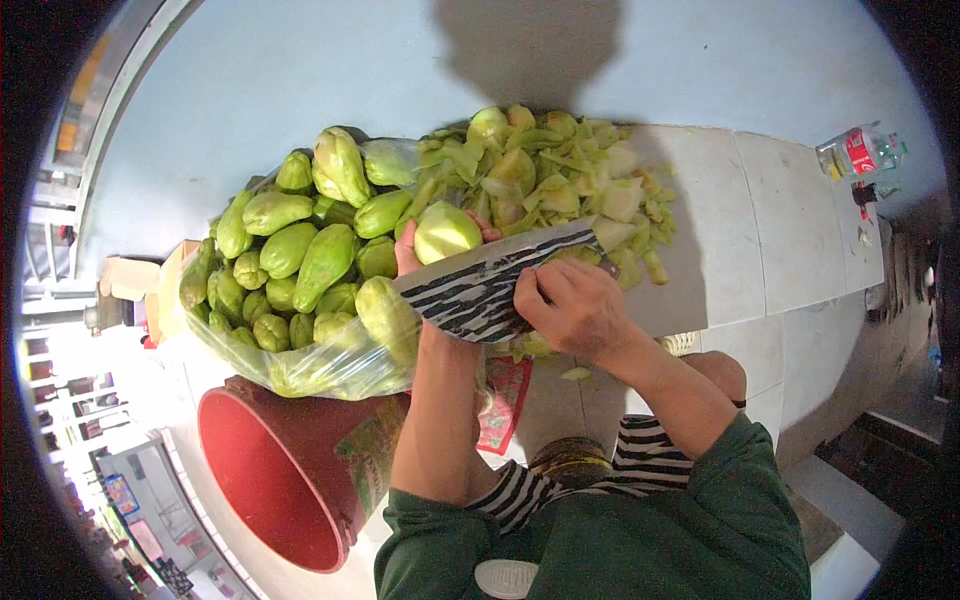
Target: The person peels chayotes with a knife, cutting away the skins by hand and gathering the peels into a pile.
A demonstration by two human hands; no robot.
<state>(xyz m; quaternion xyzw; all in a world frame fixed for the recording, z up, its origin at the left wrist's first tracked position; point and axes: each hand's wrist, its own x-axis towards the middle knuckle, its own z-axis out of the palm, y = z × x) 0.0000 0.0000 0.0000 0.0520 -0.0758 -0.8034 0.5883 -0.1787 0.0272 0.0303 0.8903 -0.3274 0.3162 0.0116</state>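
Observation:
A chayote with a pale, peeled face sits in my left hand, whose fingers wrap its sides. My right hand is closed on a wide-bladed knife; its shiny blade mirrors black and white stripes. The blade lies across in front of the chayote and hides part of my left hand and wrist. I cannot see the knife's handle. Left of my hands, many whole green chayotes fill a clear plastic bag. Behind the knife lies a heap of pale green peels and cut pieces.
A red bucket lies tilted below the bag, its mouth facing left. The tiled ledge runs right along the wall, with a plastic bottle near its far end. A cardboard box stands at the left.

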